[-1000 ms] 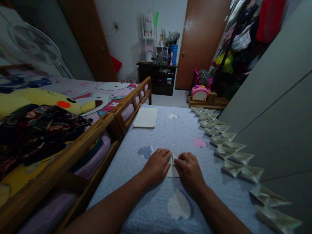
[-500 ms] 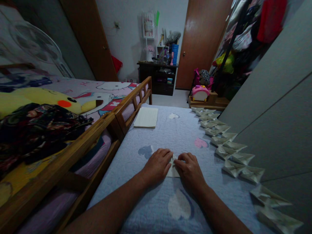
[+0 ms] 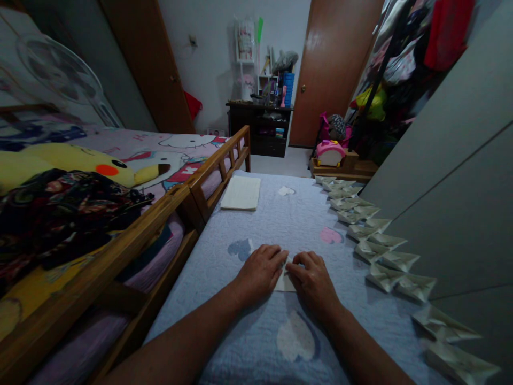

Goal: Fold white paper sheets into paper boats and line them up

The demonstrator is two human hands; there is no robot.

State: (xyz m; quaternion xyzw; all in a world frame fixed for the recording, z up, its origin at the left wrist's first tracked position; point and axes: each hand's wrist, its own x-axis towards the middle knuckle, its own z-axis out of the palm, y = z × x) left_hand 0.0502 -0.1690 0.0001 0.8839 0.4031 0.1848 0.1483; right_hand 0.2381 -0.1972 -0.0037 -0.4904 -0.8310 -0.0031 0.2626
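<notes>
A small cream sheet of paper [image 3: 285, 284], partly folded, lies flat on the bed between my two hands. My left hand [image 3: 261, 271] is closed over its left side, with fingertips and thumb on the paper. From the other side, my right hand [image 3: 315, 277] pinches the paper's upper right part with thumb and fingers. Both hands cover much of the sheet, so the exact fold is hidden. To the right, several folded paper boats [image 3: 382, 275] stand in a long row along the bed's edge. A stack of plain paper [image 3: 241, 192] rests farther up on the left.
A pale blue quilted bedspread [image 3: 224, 278] with heart shapes is the work surface. A wooden bed rail [image 3: 176, 198] runs along the left, and a grey cabinet side [image 3: 452, 214] rises at the right. Beyond stand a dark desk [image 3: 256, 128] and a pink toy case [image 3: 331, 152].
My left fingertips have shifted slightly right and nearer my right fingers over the paper. My right hand stays nearly in place.
</notes>
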